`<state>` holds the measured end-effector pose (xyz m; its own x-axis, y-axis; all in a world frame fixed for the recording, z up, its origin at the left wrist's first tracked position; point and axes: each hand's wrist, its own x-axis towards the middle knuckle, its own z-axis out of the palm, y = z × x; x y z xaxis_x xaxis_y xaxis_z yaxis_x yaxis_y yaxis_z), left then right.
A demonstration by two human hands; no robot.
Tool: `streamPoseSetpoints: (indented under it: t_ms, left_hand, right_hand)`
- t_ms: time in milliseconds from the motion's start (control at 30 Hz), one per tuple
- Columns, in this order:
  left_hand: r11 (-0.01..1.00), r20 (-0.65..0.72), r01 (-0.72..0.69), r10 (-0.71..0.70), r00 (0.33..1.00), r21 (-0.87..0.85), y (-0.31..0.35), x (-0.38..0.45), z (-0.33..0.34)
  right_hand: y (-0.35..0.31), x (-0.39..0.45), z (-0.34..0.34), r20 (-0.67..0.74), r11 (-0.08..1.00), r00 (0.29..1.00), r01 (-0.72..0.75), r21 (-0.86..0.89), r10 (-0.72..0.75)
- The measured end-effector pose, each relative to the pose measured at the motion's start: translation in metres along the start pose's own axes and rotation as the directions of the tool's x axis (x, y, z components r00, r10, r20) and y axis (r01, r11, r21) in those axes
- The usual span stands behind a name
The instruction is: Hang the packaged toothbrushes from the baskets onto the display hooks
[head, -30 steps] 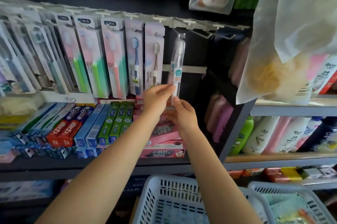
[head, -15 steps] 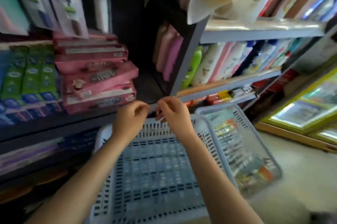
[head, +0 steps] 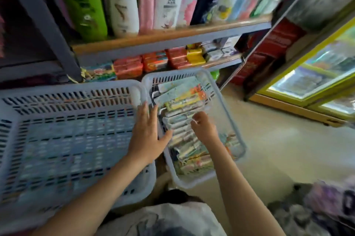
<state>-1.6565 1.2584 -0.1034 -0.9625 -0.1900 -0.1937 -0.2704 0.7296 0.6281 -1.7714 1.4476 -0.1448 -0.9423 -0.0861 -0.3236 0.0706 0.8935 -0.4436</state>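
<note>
Labels blurred; R hand [head: 203, 128] over toothbrush packs [head: 184, 120].

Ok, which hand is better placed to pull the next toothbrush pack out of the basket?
Right, probably. The right hand is already inside the right basket, fingers curled over the packaged toothbrushes. The left hand lies flat and open across the rims between the two baskets, better suited to steadying.

Both bare forearms reach forward and down. The left hand [head: 147, 133] lies flat, fingers straight and spread. The right hand [head: 203, 128] curls its fingers downward.
</note>
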Motion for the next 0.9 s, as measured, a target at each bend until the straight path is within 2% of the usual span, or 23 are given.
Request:
streamPoseSetpoints:
  t_ms: [67, 200, 333, 500, 600, 767, 900]
  left_hand:
    - [0.993, -0.085, 0.054, -0.045, 0.995, 0.103, 0.01, 0.007, 0.017]
    - [0.975, -0.148, 0.149, -0.126, 0.981, 0.163, 0.018, 0.02, 0.021]
    - [0.973, -0.188, 0.164, -0.133, 0.973, 0.164, 0.02, 0.021, 0.027]
    - [0.971, -0.203, 0.185, -0.153, 0.967, 0.15, 0.018, 0.024, 0.029]
    - [0.967, -0.193, 0.198, -0.166, 0.967, 0.16, 0.017, 0.025, 0.03]
    - [0.964, -0.204, 0.211, -0.176, 0.963, 0.164, 0.02, 0.025, 0.03]
    - [0.962, -0.205, 0.221, -0.186, 0.961, 0.161, 0.022, 0.025, 0.03]
  right_hand:
    - [0.015, 0.022, 0.005, 0.101, 0.993, 0.989, 0.116, -0.035, -0.112]
    - [0.017, 0.067, 0.008, 0.275, 0.941, 0.916, 0.327, -0.09, -0.293]
    - [0.011, 0.098, 0.026, 0.444, 0.83, 0.836, 0.476, -0.291, -0.324]
    - [0.014, 0.115, 0.035, 0.564, 0.626, 0.761, 0.617, -0.476, -0.321]
    - [0.018, 0.118, 0.033, 0.599, 0.541, 0.73, 0.666, -0.514, -0.328]
    - [0.021, 0.117, 0.034, 0.581, 0.58, 0.734, 0.658, -0.48, -0.352]
    - [0.01, 0.114, 0.034, 0.605, 0.555, 0.724, 0.668, -0.496, -0.331]
